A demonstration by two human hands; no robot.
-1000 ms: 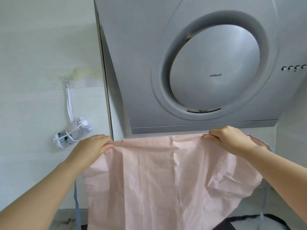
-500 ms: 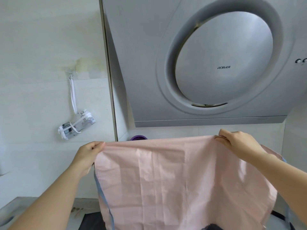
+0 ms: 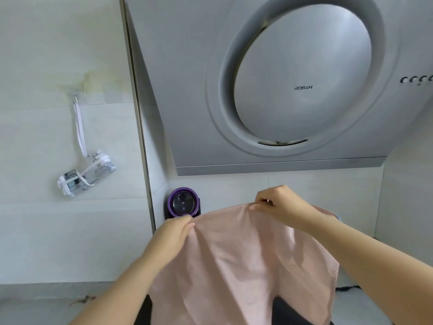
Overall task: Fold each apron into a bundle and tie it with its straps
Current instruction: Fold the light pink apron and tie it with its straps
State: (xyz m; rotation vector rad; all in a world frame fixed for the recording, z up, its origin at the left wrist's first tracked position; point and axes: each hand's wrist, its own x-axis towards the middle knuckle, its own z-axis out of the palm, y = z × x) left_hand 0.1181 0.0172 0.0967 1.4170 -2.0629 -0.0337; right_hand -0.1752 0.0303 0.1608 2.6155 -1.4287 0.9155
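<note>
The pink apron (image 3: 246,266) is held up in the air in front of the tiled back wall (image 3: 304,184). Its top edge runs between the two hands and rises toward the right. From there the cloth hangs in loose folds, and its lower part runs out of view at the bottom of the picture. Its right side edge falls free under the right forearm.

A strip of bare wall separates the hands from the straight lower edge of the range hood (image 3: 187,102), which slopes out overhead. To the left, a vertical metal corner strip (image 3: 140,137) marks where the side wall steps forward. A round purple device (image 3: 184,202) sits in that corner, just behind the left hand. Further left on the side wall, a small white bundle (image 3: 86,174) hangs from a hook by a white strap, well apart from the apron. The desk (image 3: 35,308) shows pale at the lower left. A dark surface (image 3: 288,310) lies below the hanging cloth.

The left hand (image 3: 172,235) has its fingers curled and grips the left end of the apron's top edge, bunching the fabric. The right hand (image 3: 281,205), higher up, pinches the same edge between thumb and bent fingers. The hands are near each other but do not touch.
</note>
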